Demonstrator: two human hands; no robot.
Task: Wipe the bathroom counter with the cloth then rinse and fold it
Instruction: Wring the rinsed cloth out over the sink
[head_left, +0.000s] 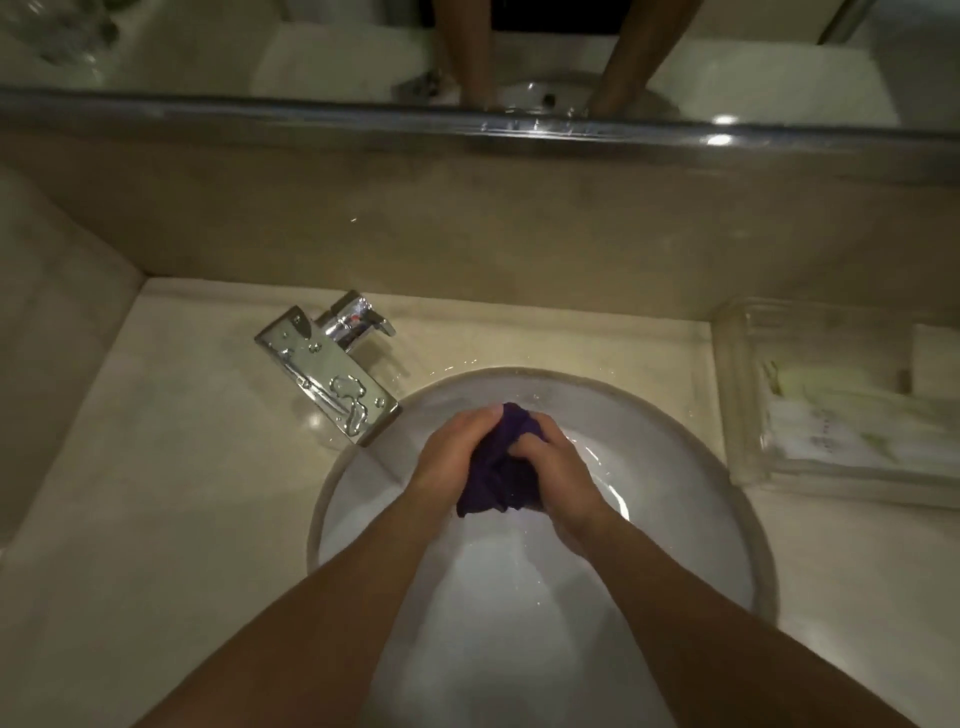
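We see both hands over the round white basin, bunching the purple cloth between them. The left hand has its grip curled tight around the cloth's upper fold; the right hand squeezes its side. The wet chrome faucet stands on the table, left of the basin.

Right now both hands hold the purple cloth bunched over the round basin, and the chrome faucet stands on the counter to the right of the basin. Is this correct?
Not quite. The head view shows the chrome faucet on the counter to the left of the round basin, not the right. The rest holds: left hand and right hand both grip the bunched purple cloth over the basin.
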